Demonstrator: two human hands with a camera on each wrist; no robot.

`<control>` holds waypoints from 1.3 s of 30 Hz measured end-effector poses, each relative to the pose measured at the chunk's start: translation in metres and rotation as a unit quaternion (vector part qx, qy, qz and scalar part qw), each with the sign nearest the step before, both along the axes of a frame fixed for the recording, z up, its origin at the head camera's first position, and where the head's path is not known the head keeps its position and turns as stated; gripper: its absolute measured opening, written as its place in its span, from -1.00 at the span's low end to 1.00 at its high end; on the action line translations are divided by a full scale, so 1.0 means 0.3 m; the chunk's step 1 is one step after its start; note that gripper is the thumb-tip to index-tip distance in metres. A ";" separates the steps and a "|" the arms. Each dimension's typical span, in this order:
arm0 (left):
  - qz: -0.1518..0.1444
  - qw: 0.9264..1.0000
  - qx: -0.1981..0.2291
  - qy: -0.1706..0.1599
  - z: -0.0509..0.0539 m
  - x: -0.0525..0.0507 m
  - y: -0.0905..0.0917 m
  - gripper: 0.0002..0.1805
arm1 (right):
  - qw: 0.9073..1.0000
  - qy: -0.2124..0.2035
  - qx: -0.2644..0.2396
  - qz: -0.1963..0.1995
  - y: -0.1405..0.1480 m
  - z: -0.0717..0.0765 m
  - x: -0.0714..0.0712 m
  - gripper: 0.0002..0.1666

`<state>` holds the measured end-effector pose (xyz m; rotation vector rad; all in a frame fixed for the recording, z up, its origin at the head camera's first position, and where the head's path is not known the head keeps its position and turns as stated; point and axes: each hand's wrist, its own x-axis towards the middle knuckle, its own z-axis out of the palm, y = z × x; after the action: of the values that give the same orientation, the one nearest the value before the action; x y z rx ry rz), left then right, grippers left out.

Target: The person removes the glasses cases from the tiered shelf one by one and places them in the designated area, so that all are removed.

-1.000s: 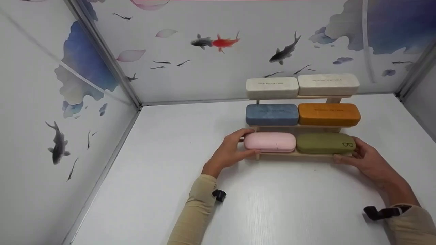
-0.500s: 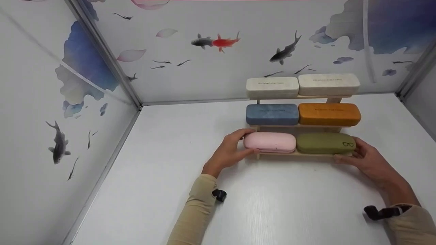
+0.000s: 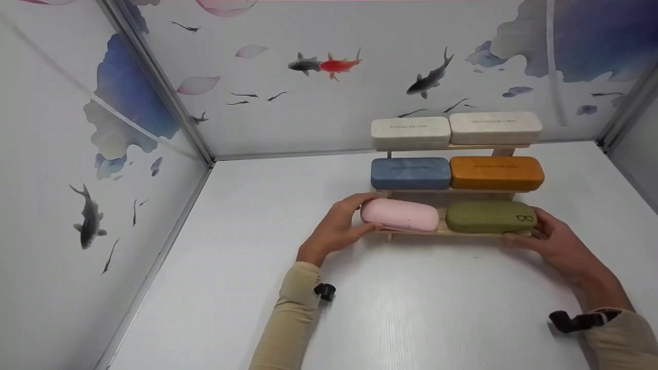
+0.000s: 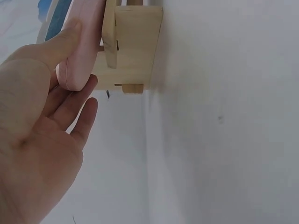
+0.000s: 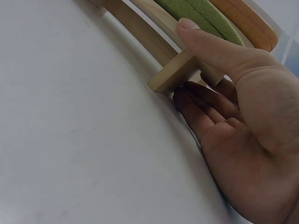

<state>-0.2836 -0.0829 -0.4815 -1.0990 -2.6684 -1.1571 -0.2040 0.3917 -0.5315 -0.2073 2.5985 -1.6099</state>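
Observation:
My left hand (image 3: 336, 226) pinches the left end of a pink glasses case (image 3: 400, 215) between thumb and fingers. This case sits slightly skewed at the rack's bottom tier, its right end apart from an olive-green glasses case (image 3: 488, 216). In the left wrist view the thumb lies on the pink case (image 4: 84, 46), with fingers beneath its end. My right hand (image 3: 558, 244) holds the right end of the green case, which bears a small glasses print. The right wrist view shows the thumb at the green case (image 5: 201, 18) and the other fingers curled near the rack's foot; the index fingertip is hidden.
The three-tier wooden rack (image 3: 442, 232) stands on a white table (image 3: 411, 303). A blue case (image 3: 410, 173) and an orange case (image 3: 496, 173) fill its middle tier. Two whitish cases (image 3: 410, 131) are on top. A printed wall (image 3: 288, 123) rises close behind.
My left hand has shifted a little left with the pink case, which has turned slightly. A gap has opened between it and the green case. The right hand has stayed in place.

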 end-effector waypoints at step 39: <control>0.077 0.996 0.041 0.027 0.133 -0.012 -0.191 -0.27 | 1.000 -0.006 -0.001 -0.001 0.001 0.001 -0.003 -0.06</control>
<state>-0.2872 -0.1403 -0.4415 -0.8830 -2.5853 -1.1802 -0.2049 0.3920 -0.5311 -0.1952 2.5887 -1.6103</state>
